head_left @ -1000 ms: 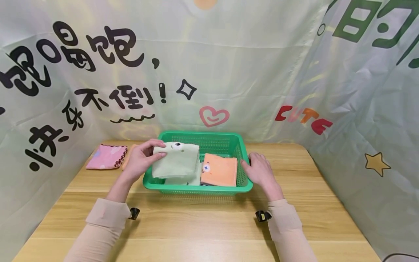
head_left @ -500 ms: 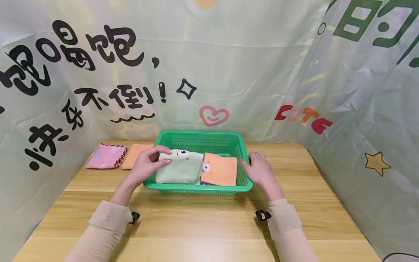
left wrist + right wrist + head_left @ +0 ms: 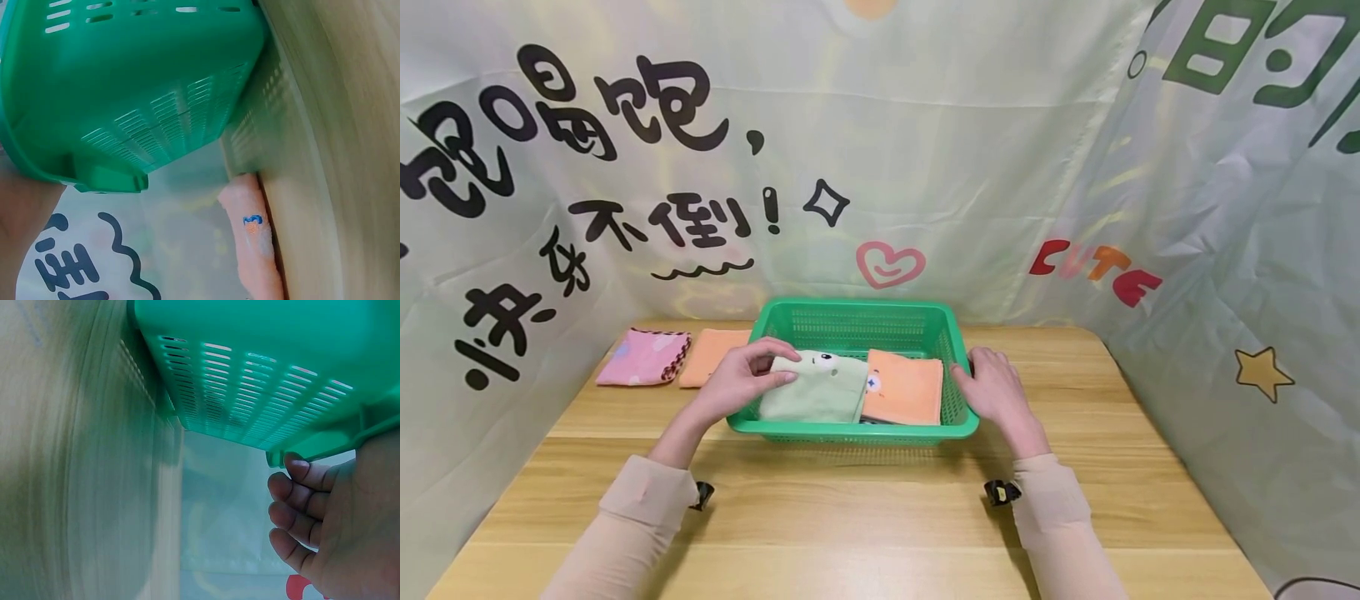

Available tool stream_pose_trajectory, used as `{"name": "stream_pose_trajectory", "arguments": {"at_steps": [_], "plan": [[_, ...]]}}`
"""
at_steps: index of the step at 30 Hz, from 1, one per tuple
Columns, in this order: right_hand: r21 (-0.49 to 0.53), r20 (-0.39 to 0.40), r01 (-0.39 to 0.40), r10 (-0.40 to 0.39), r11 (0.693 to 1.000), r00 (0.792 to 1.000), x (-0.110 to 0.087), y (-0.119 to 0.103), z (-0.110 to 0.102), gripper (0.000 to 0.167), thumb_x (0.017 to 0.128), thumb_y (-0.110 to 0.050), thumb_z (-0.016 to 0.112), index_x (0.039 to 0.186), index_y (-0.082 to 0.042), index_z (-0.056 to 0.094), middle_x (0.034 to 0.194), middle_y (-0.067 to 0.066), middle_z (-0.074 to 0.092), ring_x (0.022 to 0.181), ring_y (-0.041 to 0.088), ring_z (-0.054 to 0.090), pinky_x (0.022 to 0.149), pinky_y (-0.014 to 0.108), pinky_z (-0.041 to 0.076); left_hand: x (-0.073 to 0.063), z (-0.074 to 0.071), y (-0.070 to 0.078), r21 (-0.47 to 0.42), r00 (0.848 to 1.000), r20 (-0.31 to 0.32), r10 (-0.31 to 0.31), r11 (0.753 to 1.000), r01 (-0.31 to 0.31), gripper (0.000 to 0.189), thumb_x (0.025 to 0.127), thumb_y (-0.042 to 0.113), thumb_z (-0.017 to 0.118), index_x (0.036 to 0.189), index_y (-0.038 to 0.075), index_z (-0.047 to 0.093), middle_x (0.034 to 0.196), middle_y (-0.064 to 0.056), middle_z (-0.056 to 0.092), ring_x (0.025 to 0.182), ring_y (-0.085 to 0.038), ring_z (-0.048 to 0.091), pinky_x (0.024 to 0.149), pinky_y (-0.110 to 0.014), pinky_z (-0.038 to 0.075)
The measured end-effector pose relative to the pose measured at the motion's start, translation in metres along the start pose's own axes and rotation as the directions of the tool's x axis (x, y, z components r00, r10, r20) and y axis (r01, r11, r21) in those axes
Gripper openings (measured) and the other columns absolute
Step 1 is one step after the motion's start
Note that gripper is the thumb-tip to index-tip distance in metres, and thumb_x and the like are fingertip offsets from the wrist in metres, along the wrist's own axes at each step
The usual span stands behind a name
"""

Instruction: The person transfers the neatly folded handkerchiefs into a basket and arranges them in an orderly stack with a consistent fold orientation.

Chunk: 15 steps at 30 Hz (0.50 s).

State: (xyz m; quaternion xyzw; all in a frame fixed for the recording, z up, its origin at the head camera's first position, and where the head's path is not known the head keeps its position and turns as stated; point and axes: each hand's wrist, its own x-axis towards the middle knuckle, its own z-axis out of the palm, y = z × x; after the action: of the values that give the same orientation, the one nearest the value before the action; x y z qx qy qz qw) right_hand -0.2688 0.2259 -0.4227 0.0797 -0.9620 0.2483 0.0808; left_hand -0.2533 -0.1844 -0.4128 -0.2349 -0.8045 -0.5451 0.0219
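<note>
In the head view a green plastic basket (image 3: 857, 432) stands on the wooden table. Inside, at its left, lies a folded pale green towel (image 3: 816, 393) with a printed eye. My left hand (image 3: 745, 377) reaches over the basket's left rim and pinches that towel's upper left corner, thumb in front, fingers behind. A folded orange towel (image 3: 904, 390) lies beside it on the right. My right hand (image 3: 995, 385) holds the basket's right rim, thumb over the edge. From the right wrist view, the curled fingers (image 3: 297, 519) sit outside, under the rim. The left fingers are hidden in the left wrist view.
Left of the basket, on the table (image 3: 880, 508), lie a folded pink towel (image 3: 642, 358) with a checkered edge and another orange towel (image 3: 711, 354), partly behind my left hand. A printed cloth backdrop (image 3: 985, 167) rises behind and at both sides.
My left hand has lowered the pale green towel into the basket and shifted it slightly right. The orange towel on the table has come into fuller view. My right hand stays on the rim.
</note>
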Motion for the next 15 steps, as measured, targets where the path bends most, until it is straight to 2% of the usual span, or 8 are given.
{"name": "stream_pose_trajectory", "arguments": {"at_steps": [2, 5, 8, 11, 15], "plan": [[-0.001, 0.001, 0.001, -0.001, 1.000, 1.000, 0.000, 0.000, 0.000, 0.029, 0.104, -0.032, 0.054, 0.093, -0.006, 0.059, 0.092, 0.012, 0.058, 0.095, 0.035, 0.052, 0.080, 0.047, 0.040, 0.001, -0.001, -0.001, 0.031, 1.000, 0.009, 0.017, 0.999, -0.018, 0.022, 0.095, 0.011, 0.076, 0.116, 0.010, 0.075, 0.122, -0.010, 0.064, 0.074, -0.015, 0.047, 0.062, -0.025, 0.044], [-0.001, 0.001, 0.000, 0.000, 1.000, 1.000, 0.000, -0.001, 0.000, 0.029, 0.104, -0.032, 0.054, 0.094, -0.006, 0.059, 0.092, 0.012, 0.058, 0.095, 0.035, 0.052, 0.080, 0.048, 0.040, 0.002, -0.003, -0.002, 0.079, 1.000, 0.019, 0.026, 0.997, -0.027, 0.020, 0.096, 0.011, 0.074, 0.117, 0.010, 0.075, 0.123, -0.009, 0.064, 0.091, -0.018, 0.058, 0.072, -0.024, 0.049], [-0.004, 0.001, -0.001, 0.001, 1.000, 1.000, 0.001, 0.000, 0.000, 0.029, 0.104, -0.033, 0.054, 0.094, -0.006, 0.059, 0.093, 0.012, 0.059, 0.095, 0.035, 0.052, 0.080, 0.048, 0.040, 0.004, -0.005, -0.004, 0.140, 0.999, 0.024, 0.028, 0.990, -0.031, 0.020, 0.098, 0.011, 0.072, 0.118, 0.011, 0.076, 0.125, -0.007, 0.064, 0.108, -0.022, 0.062, 0.084, -0.025, 0.053], [-0.006, 0.001, -0.002, 0.002, 1.000, 1.000, 0.001, 0.000, 0.001, 0.030, 0.104, -0.033, 0.053, 0.094, -0.006, 0.059, 0.092, 0.012, 0.058, 0.095, 0.035, 0.052, 0.080, 0.047, 0.040, 0.007, -0.006, -0.007, 0.215, 0.999, 0.030, 0.036, 0.976, -0.042, 0.019, 0.098, 0.012, 0.072, 0.117, 0.013, 0.076, 0.124, -0.005, 0.065, 0.113, -0.023, 0.063, 0.090, -0.032, 0.055], [-0.005, 0.001, 0.001, -0.001, 1.000, 1.000, 0.001, 0.000, 0.001, 0.030, 0.104, -0.034, 0.053, 0.093, -0.006, 0.059, 0.091, 0.011, 0.058, 0.094, 0.035, 0.052, 0.079, 0.047, 0.040, 0.012, -0.008, -0.012, 0.320, 0.997, 0.049, 0.062, 0.944, -0.074, 0.019, 0.098, 0.009, 0.072, 0.115, 0.014, 0.077, 0.123, -0.004, 0.066, 0.117, -0.025, 0.062, 0.096, -0.045, 0.055]]}}
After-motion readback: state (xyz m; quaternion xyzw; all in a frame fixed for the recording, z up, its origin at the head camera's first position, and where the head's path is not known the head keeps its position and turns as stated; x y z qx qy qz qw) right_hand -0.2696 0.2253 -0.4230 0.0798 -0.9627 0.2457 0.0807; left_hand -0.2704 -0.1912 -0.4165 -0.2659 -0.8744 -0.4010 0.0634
